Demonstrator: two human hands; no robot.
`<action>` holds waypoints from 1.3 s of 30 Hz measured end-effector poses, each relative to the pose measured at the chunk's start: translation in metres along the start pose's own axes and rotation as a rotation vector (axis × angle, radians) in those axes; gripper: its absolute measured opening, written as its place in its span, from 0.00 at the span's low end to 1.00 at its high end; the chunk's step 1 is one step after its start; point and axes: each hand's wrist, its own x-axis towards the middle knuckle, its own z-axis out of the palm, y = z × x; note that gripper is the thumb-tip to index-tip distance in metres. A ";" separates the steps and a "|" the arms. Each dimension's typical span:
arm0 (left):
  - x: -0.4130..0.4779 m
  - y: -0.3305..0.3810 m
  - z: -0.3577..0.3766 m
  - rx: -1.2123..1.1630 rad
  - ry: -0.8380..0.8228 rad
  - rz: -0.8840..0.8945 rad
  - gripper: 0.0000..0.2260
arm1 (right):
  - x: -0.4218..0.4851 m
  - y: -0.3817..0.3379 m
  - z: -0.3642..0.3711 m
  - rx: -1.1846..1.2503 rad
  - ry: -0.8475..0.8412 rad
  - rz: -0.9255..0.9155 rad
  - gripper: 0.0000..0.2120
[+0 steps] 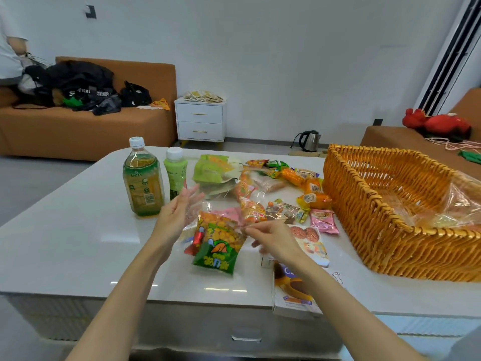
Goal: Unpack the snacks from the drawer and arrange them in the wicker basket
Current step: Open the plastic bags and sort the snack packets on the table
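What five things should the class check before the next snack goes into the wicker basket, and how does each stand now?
1. Wicker basket upright on the table, opening upward: ok.
2. Room in the basket: ok; mostly clear wrapping shows inside.
3. Left hand free: ok, fingers straight, gripping nothing.
4. Right hand holds a snack itself: not ok; it seems to pinch only the clear bag around the green packet.
5. Snack box lying safely: not ok, it overhangs the table's front edge.
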 end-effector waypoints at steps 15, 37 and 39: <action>0.035 0.008 0.085 0.882 -0.034 0.413 0.21 | 0.058 0.015 -0.062 -0.119 0.323 0.089 0.13; 0.235 -0.074 0.119 1.564 -0.156 0.084 0.26 | 0.335 0.113 -0.061 -1.052 -0.079 0.128 0.30; 0.239 -0.078 0.118 1.557 -0.160 0.056 0.27 | 0.345 0.119 -0.059 -1.082 -0.149 0.168 0.31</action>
